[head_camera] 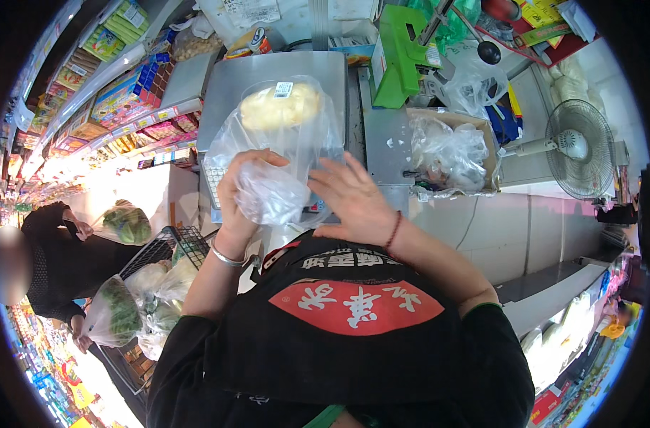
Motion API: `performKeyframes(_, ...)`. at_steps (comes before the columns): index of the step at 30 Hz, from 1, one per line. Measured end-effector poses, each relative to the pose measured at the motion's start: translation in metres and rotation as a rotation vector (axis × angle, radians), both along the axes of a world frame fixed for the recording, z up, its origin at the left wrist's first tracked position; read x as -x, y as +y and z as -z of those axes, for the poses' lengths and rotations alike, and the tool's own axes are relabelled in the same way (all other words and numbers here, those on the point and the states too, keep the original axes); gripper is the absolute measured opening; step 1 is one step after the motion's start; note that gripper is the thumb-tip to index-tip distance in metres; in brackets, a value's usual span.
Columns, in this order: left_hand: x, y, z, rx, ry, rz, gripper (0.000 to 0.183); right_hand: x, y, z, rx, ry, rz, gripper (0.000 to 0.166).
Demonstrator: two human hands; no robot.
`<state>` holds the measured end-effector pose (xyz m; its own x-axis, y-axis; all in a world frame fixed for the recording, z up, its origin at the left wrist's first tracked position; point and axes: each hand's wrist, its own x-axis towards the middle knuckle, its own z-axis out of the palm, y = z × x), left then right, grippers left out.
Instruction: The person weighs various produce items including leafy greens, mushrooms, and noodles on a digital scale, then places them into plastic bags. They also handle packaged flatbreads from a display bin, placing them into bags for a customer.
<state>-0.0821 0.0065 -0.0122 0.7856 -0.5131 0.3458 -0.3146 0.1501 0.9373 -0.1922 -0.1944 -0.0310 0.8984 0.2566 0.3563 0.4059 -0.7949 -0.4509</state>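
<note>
A clear plastic bag [303,140] lies on the metal platform of a weighing scale [223,80]. Pale yellow produce [276,113], its exact kind unclear, fills the bag's far end, and a printed white label [283,90] is stuck on top. My left hand [236,187] grips the loose, bunched end of the bag nearest me. Just to the right, my right hand [354,203] has its fingers spread beside the bunched plastic and holds nothing. Keys [213,182] of the scale show left of my left hand; the bag and hands hide much of the scale's front.
A green bag-sealing device [397,64] with a black-knobbed lever stands behind right, near a cardboard box [488,125] of crumpled plastic bags and a fan [580,150]. At left, a person in black [63,257] holds a bag of greens beside a loaded shopping cart [167,251]. Packaged goods [127,96] line the shelves.
</note>
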Motion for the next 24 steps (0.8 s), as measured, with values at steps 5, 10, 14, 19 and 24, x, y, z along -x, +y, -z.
performKeyframes(5, -0.015, 0.008, 0.007, -0.038, 0.081, -0.032, 0.041, -0.006, 0.008, 0.024, -0.259, 0.253, -0.051, 0.014)
performKeyframes(10, -0.015, -0.015, -0.03, -0.432, -0.251, 0.109, 0.069, -0.003, -0.005, -0.073, -0.691, -0.129, -0.026, 0.017)
performKeyframes(14, -0.047, -0.055, -0.004, -0.364, 0.323, 0.0, 0.056, -0.019, 0.01, -0.103, -0.213, -0.299, -0.16, 0.016)
performKeyframes(19, -0.027, -0.124, -0.043, 0.062, 0.257, 0.162, 0.043, 0.015, -0.052, -0.118, -0.592, -0.552, 0.026, 0.039)
performKeyframes(24, -0.002, -0.193, -0.089, -0.179, -0.359, 0.811, 0.063, 0.017, -0.118, -0.077, -0.533, -0.411, 0.098, 0.078)
